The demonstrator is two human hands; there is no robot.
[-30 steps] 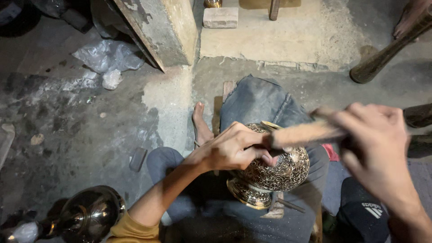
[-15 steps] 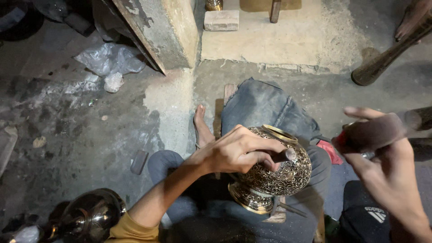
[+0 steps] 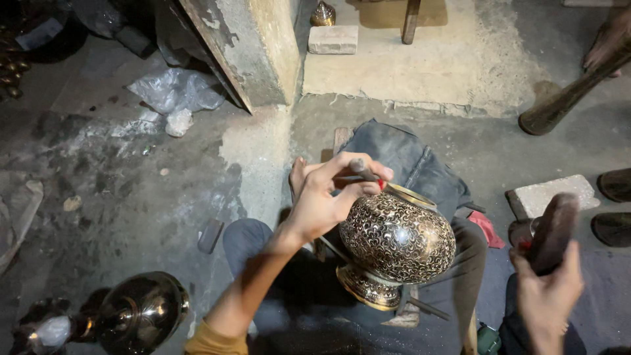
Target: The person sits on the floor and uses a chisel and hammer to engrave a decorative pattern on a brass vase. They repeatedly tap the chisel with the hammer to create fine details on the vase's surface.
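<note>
Vase [image 3: 397, 240], patterned and lying tilted on the lap at centre frame, meets the left hand [image 3: 327, 194], which pinches a thin tool [image 3: 363, 171] at its rim. Lower right, the right hand [image 3: 545, 289] grips a wooden mallet [image 3: 555, 230].

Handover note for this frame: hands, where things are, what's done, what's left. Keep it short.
Left hand: closed on a thin metal tool, tip at the rim of the vase.
Right hand: raised to the side, gripping a dark wooden mallet, clear of the vase.
Vase: tilted on the lap, across the knees, foot toward the body; its belly is covered in fine scroll pattern, brass rim and foot bare.
Second, plain dark vase lies on the floor at lower left.
Done: pattern covers the visible side.
Left: cannot tell about the hidden side.
</note>
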